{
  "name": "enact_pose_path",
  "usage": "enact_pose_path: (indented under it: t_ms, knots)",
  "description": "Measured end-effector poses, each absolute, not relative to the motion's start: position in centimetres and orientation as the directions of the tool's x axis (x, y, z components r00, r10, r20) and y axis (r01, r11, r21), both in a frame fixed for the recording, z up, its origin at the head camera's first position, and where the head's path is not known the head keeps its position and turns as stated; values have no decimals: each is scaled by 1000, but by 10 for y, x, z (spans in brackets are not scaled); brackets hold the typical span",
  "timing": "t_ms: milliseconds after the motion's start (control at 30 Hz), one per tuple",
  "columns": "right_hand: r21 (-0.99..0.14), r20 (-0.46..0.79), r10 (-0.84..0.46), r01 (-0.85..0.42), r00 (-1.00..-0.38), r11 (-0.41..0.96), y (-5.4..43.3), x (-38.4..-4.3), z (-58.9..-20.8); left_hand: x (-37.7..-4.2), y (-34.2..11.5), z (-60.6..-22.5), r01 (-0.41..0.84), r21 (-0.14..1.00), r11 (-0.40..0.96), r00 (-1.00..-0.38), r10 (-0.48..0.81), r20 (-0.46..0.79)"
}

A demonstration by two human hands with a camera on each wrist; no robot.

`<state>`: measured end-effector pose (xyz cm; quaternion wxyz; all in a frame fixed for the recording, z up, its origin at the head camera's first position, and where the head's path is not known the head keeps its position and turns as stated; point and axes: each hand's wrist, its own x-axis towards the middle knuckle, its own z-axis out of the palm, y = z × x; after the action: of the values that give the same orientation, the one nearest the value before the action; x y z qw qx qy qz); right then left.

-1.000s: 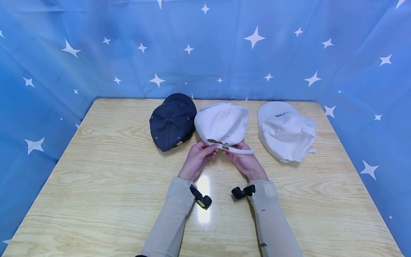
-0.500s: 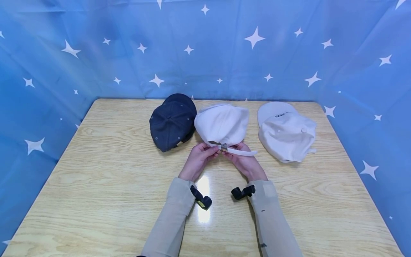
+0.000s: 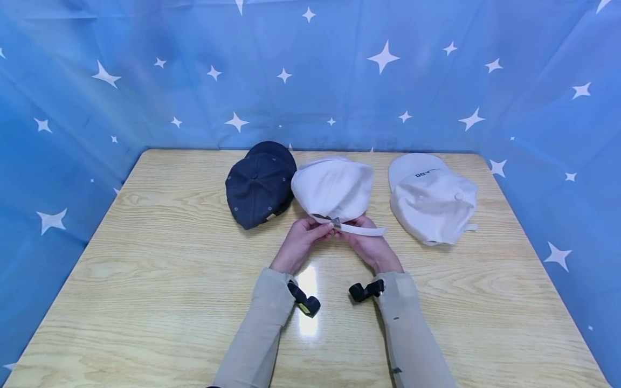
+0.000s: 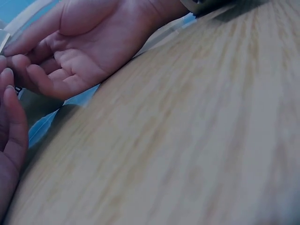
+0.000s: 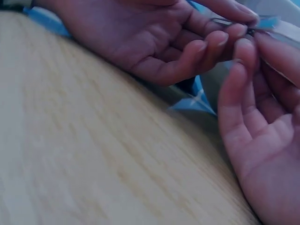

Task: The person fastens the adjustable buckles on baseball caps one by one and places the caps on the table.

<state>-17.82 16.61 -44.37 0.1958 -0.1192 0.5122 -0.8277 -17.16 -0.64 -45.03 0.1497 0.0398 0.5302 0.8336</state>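
A white baseball cap (image 3: 332, 188) sits at the middle back of the table, its rear strap facing me. My left hand (image 3: 301, 242) pinches the strap beside a small metal buckle (image 3: 336, 222), thumb on top. From the other side my right hand (image 3: 371, 245) grips the strap near the buckle, its fingers mostly hidden under it. The strap's loose end (image 3: 366, 231) sticks out to the right over the right hand. In the right wrist view the fingertips of both hands meet around the thin metal buckle (image 5: 222, 21).
Left of the held cap, close against it, lies a dark navy cap (image 3: 257, 186). A second white cap (image 3: 434, 199) with dark lettering lies to the right. Behind the wooden table (image 3: 160, 258) hangs a blue curtain (image 3: 310, 91) with white stars.
The buckle has tipped up from lying flat and shifted slightly left. The left thumb has moved right, up to the buckle. The held cap has shifted a little left.
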Motion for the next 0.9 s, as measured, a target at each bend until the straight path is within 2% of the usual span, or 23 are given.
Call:
enact_pose_path:
  t_ms: [267,567,700,900]
  knots:
    - [-929,29,-550,181,-835,-324,166,-180,-444,-173,-6,-452,-195,915,-352,-957,271,-99]
    - [-920,-26,-448,197,-893,-338,166,-177,-447,-170,-6,-451,-158,926,-342,-962,264,-66]
    - [-943,-65,-376,180,-924,-281,166,-176,-446,-170,-6,-450,-160,936,-314,-962,262,-77]
    - [-958,-52,-333,141,-941,-248,166,-176,-444,-171,-6,-451,-157,941,-299,-960,269,-75]
